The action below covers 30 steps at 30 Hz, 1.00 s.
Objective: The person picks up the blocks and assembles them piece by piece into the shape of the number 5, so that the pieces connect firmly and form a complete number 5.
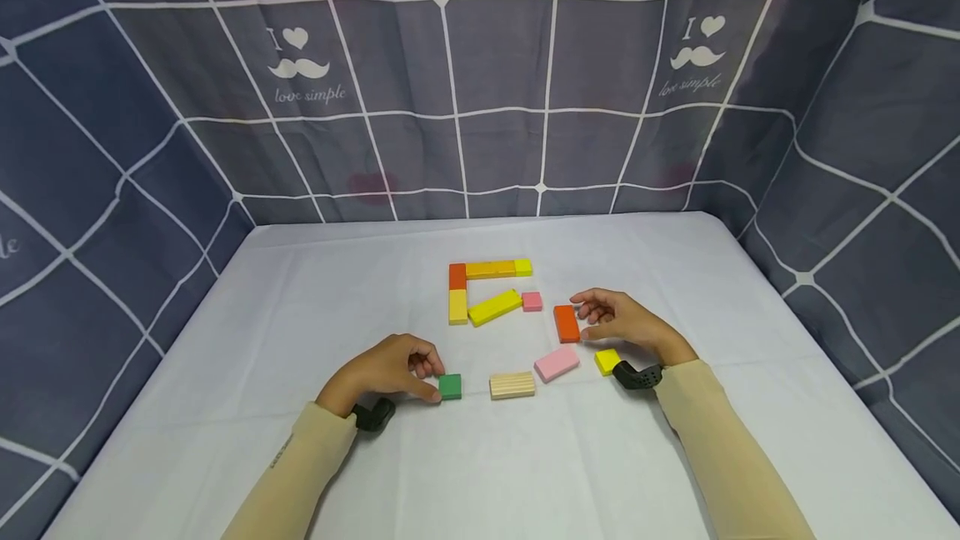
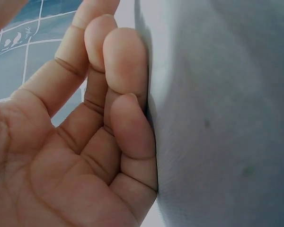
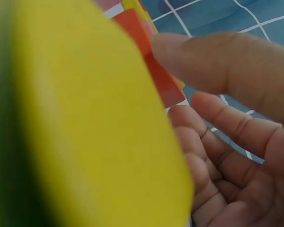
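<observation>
Orange-red block [image 1: 567, 324] on the right, green block [image 1: 450, 387] on the near left — both lying flat on the white-covered counter [image 1: 360, 290]. Trouble spot first: the black wrist camera [image 1: 637, 375] sits right beside the small yellow block [image 1: 607, 360], so a low sweep of that wrist could well knock it askew. The orange-red piece might skid, too, if the thumb shoves one corner instead of pinching.

Now the hands! The right hand [image 1: 624, 321] is just right of the orange-red block, thumb and forefinger well parted, other fingers loosely curled, nothing gripped. The left hand [image 1: 393, 363] is at the green block's left edge, thumb on the near side, forefinger on the far — whether it pinches I can't tell, as its wrist view misses the block.

Between them, the pink block [image 1: 557, 363] and striped wooden block [image 1: 512, 385]; farther off, a cornered row [image 1: 457, 276] of coloured pieces, then the checked cloth [image 1: 498, 57] beyond.
</observation>
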### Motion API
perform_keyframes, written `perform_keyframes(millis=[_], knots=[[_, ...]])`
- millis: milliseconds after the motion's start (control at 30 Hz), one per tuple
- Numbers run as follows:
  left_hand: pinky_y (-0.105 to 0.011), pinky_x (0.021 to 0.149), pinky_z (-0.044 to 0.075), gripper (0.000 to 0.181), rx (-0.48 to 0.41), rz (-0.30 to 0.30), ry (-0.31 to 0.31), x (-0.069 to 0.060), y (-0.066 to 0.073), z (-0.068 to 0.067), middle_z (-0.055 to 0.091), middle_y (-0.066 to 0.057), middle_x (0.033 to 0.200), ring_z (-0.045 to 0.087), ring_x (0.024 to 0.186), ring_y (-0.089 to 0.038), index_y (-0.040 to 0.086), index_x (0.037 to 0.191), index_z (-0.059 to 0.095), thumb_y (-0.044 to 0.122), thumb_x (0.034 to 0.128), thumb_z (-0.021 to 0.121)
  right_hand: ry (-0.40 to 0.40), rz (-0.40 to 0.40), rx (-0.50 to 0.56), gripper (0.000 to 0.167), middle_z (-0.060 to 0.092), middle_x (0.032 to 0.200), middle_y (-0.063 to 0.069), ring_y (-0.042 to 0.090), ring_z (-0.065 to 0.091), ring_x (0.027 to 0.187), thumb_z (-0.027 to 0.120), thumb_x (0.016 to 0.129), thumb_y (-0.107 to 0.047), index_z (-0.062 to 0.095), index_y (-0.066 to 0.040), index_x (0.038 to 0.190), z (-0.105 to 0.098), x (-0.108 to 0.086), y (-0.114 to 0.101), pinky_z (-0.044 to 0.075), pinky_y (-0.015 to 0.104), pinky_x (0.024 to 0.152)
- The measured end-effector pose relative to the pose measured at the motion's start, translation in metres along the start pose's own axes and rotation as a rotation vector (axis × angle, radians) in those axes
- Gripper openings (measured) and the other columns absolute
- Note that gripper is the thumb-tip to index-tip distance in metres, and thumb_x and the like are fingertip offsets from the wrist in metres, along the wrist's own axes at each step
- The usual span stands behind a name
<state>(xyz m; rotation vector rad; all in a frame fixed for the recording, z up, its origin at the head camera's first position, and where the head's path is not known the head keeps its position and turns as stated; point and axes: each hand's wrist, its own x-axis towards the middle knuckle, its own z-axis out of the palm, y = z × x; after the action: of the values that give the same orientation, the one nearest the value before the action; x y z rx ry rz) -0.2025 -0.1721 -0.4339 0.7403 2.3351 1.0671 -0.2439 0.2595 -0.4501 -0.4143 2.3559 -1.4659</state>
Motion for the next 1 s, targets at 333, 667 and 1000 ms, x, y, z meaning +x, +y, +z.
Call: perform_keyframes(millis=[333, 667, 1000], knots=[[-0.024, 0.075, 0.048, 0.022, -0.007, 0.007, -0.003, 0.001, -0.001, 0.0, 0.068, 0.003, 0.086, 0.057, 0.081, -0.013, 0.008, 0.096, 0.078, 0.011, 0.0813, 0.095, 0.009, -0.032, -0.145, 0.055, 0.067, 0.119, 0.017, 0.026, 0.057, 0.103, 0.085, 0.092, -0.004, 0.062, 0.01, 0.14, 0.003, 0.003, 0.0, 0.048, 0.022, 0.086], [-0.024, 0.076, 0.048, 0.022, -0.003, -0.008, -0.007, 0.001, 0.002, -0.002, 0.068, 0.003, 0.086, 0.057, 0.081, -0.013, 0.008, 0.096, 0.078, 0.012, 0.0816, 0.094, 0.019, -0.049, -0.219, 0.054, 0.066, 0.111, 0.012, 0.026, 0.055, 0.1, 0.087, 0.091, -0.007, 0.065, 0.007, 0.138, 0.017, 0.007, -0.009, 0.048, 0.025, 0.085], [-0.024, 0.076, 0.048, 0.022, -0.005, 0.001, -0.006, 0.0, 0.002, -0.002, 0.069, 0.004, 0.086, 0.057, 0.081, -0.012, 0.008, 0.096, 0.078, 0.012, 0.0818, 0.094, 0.028, 0.007, -0.27, 0.055, 0.066, 0.112, 0.01, 0.027, 0.054, 0.101, 0.088, 0.09, -0.011, 0.067, 0.0, 0.14, 0.028, 0.007, -0.021, 0.049, 0.037, 0.09]])
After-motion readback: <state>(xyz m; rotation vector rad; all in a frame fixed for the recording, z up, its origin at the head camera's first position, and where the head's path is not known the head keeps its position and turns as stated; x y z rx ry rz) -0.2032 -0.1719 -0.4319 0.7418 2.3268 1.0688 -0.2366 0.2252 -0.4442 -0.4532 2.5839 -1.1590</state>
